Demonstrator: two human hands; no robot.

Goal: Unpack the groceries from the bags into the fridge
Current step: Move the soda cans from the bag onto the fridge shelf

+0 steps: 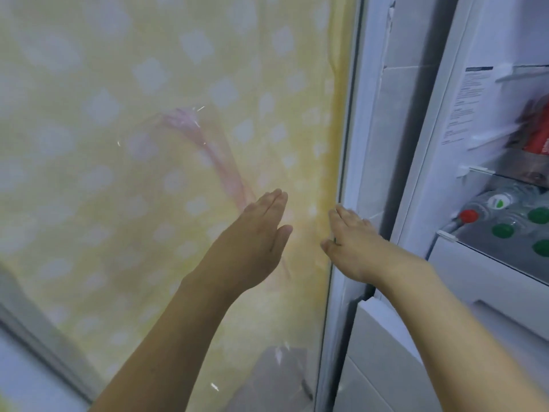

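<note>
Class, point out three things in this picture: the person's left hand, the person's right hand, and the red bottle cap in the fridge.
left hand (255, 233): head view, back of the hand.
right hand (350, 242): head view, back of the hand.
red bottle cap (468, 216): head view, top of the cap.

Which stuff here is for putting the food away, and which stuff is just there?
For the job:
- left hand, flat and open
- right hand, on the fridge door's edge
- bottles on a fridge shelf
- red packet above them

Just there:
- yellow spotted cloth
- printed label inside the fridge
</note>
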